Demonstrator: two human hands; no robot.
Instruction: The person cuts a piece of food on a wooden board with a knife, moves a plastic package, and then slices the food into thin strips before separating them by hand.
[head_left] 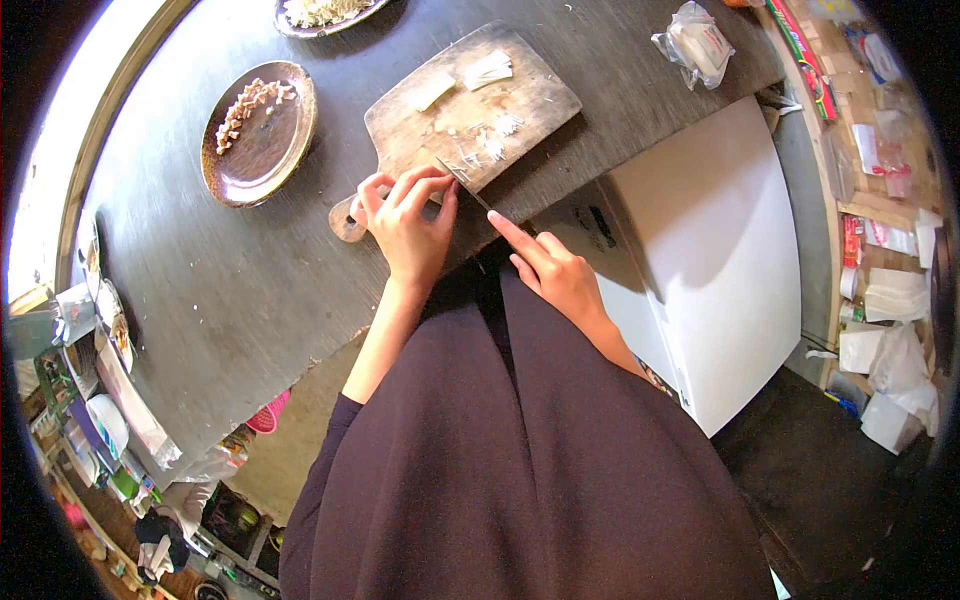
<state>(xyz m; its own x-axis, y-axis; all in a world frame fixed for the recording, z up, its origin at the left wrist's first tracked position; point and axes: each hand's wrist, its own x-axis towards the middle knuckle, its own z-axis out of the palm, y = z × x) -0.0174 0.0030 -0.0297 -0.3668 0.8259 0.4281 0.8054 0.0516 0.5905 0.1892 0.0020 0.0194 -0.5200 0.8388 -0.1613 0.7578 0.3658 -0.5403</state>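
My right hand (560, 275) grips a knife (478, 198), index finger stretched along it; its handle is hidden in the palm. The thin blade points up and left over the near edge of the wooden cutting board (540, 95). Beside the blade, my left hand (412, 222) has its fingers curled and thumb closed toward the index finger, above the board's handle (347, 220). Whatever the left fingertips pinch is too small to make out. Two bundles of pale strips (488, 71) lie at the board's far side. Thin white shreds (490, 145) are scattered nearer the blade.
Left of the board stands a brown plate (270, 165) with small diced pieces (240, 110). Another plate (335, 28) of pale shreds is at the top. A plastic-wrapped white block (697, 45) sits at the table's right. A white cabinet-like box (735, 240) stands below the edge.
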